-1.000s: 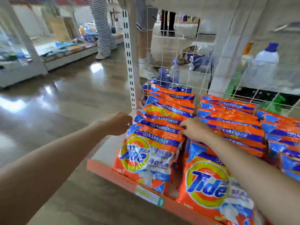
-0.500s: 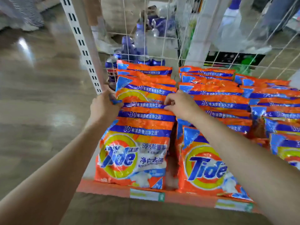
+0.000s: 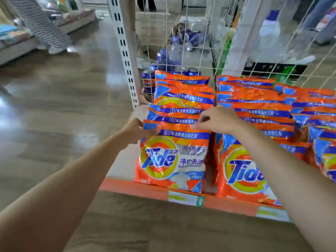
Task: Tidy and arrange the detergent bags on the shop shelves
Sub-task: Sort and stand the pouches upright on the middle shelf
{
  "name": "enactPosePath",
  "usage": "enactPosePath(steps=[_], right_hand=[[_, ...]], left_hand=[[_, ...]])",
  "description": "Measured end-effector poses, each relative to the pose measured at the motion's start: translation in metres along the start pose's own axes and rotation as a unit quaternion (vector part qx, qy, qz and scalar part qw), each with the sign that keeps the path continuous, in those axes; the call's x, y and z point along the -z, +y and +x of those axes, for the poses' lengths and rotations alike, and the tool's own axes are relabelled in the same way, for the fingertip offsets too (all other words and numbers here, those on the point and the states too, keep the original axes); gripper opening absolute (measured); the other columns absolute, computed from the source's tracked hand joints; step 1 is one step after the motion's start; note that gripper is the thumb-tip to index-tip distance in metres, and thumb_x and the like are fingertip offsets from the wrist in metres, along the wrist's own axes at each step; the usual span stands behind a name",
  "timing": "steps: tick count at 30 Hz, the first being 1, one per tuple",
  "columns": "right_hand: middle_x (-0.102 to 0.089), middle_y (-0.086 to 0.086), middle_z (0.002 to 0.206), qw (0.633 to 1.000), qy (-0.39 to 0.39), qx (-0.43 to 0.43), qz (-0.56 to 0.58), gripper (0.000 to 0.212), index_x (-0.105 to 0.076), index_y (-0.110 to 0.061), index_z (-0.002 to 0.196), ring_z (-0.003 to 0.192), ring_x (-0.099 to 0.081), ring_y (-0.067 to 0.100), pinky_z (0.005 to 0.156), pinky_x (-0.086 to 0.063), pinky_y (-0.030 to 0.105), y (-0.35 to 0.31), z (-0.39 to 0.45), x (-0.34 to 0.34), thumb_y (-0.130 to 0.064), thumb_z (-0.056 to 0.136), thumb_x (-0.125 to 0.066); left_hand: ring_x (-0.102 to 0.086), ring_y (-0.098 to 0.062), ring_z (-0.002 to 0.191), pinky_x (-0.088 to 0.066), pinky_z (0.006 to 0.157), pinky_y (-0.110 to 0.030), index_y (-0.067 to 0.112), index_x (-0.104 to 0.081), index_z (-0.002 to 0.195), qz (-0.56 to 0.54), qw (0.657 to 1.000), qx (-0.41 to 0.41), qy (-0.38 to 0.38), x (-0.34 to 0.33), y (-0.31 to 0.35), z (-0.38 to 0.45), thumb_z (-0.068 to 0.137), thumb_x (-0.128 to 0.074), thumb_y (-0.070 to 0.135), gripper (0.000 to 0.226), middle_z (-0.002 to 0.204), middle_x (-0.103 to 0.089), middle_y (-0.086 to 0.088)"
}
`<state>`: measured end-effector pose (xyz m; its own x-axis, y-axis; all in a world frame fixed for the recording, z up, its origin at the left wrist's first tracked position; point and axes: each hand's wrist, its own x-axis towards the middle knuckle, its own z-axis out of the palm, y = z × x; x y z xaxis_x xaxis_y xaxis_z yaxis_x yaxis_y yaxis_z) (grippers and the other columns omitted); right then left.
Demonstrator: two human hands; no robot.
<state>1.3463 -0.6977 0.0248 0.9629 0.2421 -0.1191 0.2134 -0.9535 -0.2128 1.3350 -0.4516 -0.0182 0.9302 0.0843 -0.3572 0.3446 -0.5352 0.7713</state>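
Orange and blue Tide detergent bags stand in overlapping rows on a low shelf (image 3: 138, 188) with an orange front lip. In the leftmost row the front bag (image 3: 172, 157) faces me. My left hand (image 3: 135, 130) grips that bag's top left corner. My right hand (image 3: 216, 120) pinches its top edge at the right, fingers curled over the blue strip. Further bags of the left row (image 3: 181, 99) stand behind. The middle row's front bag (image 3: 241, 171) is partly hidden by my right forearm.
A white slotted upright (image 3: 125, 51) stands left of the rows. A wire grid (image 3: 181, 42) backs the shelf, with blue bottles and cans behind it. More bags (image 3: 318, 113) fill the right. A person in striped clothing (image 3: 40, 24) stands far left on the wooden floor.
Both hands have moved forward from bags deeper in the left row to the top edge of the front bag. The camera view shifted slightly upward and left.
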Motion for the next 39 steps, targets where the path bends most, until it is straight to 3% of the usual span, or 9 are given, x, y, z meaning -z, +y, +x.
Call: enactPosePath(steps=[2, 5, 12, 18, 21, 25, 28, 32, 39], right_hand=[[-0.057, -0.004, 0.111, 0.998, -0.051, -0.012, -0.024, 0.039, -0.059, -0.024, 0.112, 0.114, -0.048, 0.021, 0.099, -0.028, 0.042, -0.004, -0.016, -0.001, -0.047, 0.081, -0.066], [-0.061, 0.0, 0.113, 0.999, 0.034, 0.01, -0.012, 0.027, -0.058, -0.021, 0.108, 0.112, -0.051, 0.024, 0.098, -0.029, 0.039, -0.002, -0.024, -0.006, -0.031, 0.084, -0.067], [-0.06, 0.006, 0.117, 0.997, 0.055, 0.002, 0.059, 0.026, -0.058, -0.015, 0.113, 0.109, -0.055, 0.026, 0.086, -0.043, 0.036, 0.007, -0.049, 0.001, -0.022, 0.088, -0.063], [-0.051, 0.006, 0.123, 0.997, 0.039, 0.07, -0.001, 0.027, -0.058, -0.013, 0.117, 0.114, -0.05, 0.025, 0.088, -0.044, 0.035, 0.011, -0.083, 0.008, -0.014, 0.089, -0.057], [-0.054, 0.008, 0.122, 0.995, 0.037, 0.086, -0.033, 0.028, -0.057, -0.01, 0.118, 0.117, -0.048, 0.026, 0.088, -0.042, 0.035, 0.008, -0.098, 0.016, -0.017, 0.091, -0.052], [-0.058, 0.014, 0.123, 0.999, 0.017, 0.011, -0.031, 0.031, -0.057, -0.01, 0.119, 0.115, -0.054, 0.031, 0.084, -0.045, 0.036, 0.021, -0.126, 0.004, -0.013, 0.09, -0.049], [-0.057, 0.015, 0.126, 0.998, -0.035, -0.046, 0.013, 0.036, -0.055, -0.01, 0.124, 0.117, -0.054, 0.032, 0.088, -0.046, 0.037, 0.031, -0.16, -0.005, -0.01, 0.089, -0.048], [-0.053, 0.017, 0.125, 0.992, -0.082, -0.081, 0.056, 0.039, -0.049, -0.011, 0.129, 0.117, -0.052, 0.033, 0.089, -0.045, 0.038, 0.032, -0.214, 0.015, -0.01, 0.09, -0.047], [-0.053, 0.014, 0.121, 0.989, -0.082, -0.09, 0.081, 0.034, -0.051, -0.01, 0.124, 0.116, -0.05, 0.032, 0.089, -0.044, 0.038, 0.012, -0.277, 0.092, -0.012, 0.09, -0.047]], left_hand=[[-0.056, -0.012, 0.056, -0.058, 0.064, -0.033, 0.015, -0.056, 0.072, 0.024, 1.0, 0.011, -0.004, 0.003, -0.01, -0.01, 0.077, -0.077, 0.012, 0.022, 0.078, -0.059, -0.01], [-0.059, -0.022, 0.052, -0.056, 0.071, -0.037, 0.005, -0.062, 0.066, 0.1, 0.988, -0.026, 0.115, 0.012, -0.001, -0.015, 0.073, -0.078, 0.008, 0.018, 0.059, -0.057, -0.011], [-0.063, -0.038, 0.088, -0.049, 0.072, -0.035, 0.007, -0.068, 0.088, 0.261, 0.938, -0.07, 0.219, 0.016, 0.023, -0.043, 0.085, -0.052, 0.014, 0.017, 0.094, -0.068, -0.019], [-0.059, -0.028, 0.108, -0.041, 0.069, -0.029, 0.015, -0.061, 0.115, 0.466, 0.87, -0.134, 0.089, -0.026, 0.058, -0.07, 0.097, -0.041, 0.028, 0.03, 0.116, -0.061, -0.007], [-0.059, -0.024, 0.103, -0.042, 0.071, -0.029, 0.016, -0.061, 0.11, 0.517, 0.838, -0.173, 0.035, -0.059, 0.086, -0.08, 0.095, -0.043, 0.028, 0.027, 0.11, -0.061, -0.003], [-0.056, -0.03, 0.113, -0.046, 0.08, -0.035, 0.015, -0.061, 0.114, 0.536, 0.816, -0.215, -0.02, -0.106, 0.106, -0.097, 0.094, -0.044, 0.026, 0.028, 0.12, -0.061, -0.009], [-0.058, -0.03, 0.111, -0.043, 0.072, -0.03, 0.012, -0.063, 0.112, 0.536, 0.811, -0.224, -0.07, -0.129, 0.109, -0.113, 0.091, -0.049, 0.024, 0.028, 0.119, -0.063, -0.01], [-0.059, -0.03, 0.108, -0.05, 0.085, -0.035, 0.012, -0.067, 0.106, 0.544, 0.804, -0.2, -0.134, -0.134, 0.123, -0.147, 0.089, -0.054, 0.028, 0.027, 0.116, -0.065, -0.008], [-0.058, -0.035, 0.107, -0.051, 0.085, -0.039, 0.016, -0.064, 0.105, 0.532, 0.811, -0.17, -0.176, -0.106, 0.17, -0.219, 0.086, -0.061, 0.034, 0.027, 0.115, -0.062, -0.013]])
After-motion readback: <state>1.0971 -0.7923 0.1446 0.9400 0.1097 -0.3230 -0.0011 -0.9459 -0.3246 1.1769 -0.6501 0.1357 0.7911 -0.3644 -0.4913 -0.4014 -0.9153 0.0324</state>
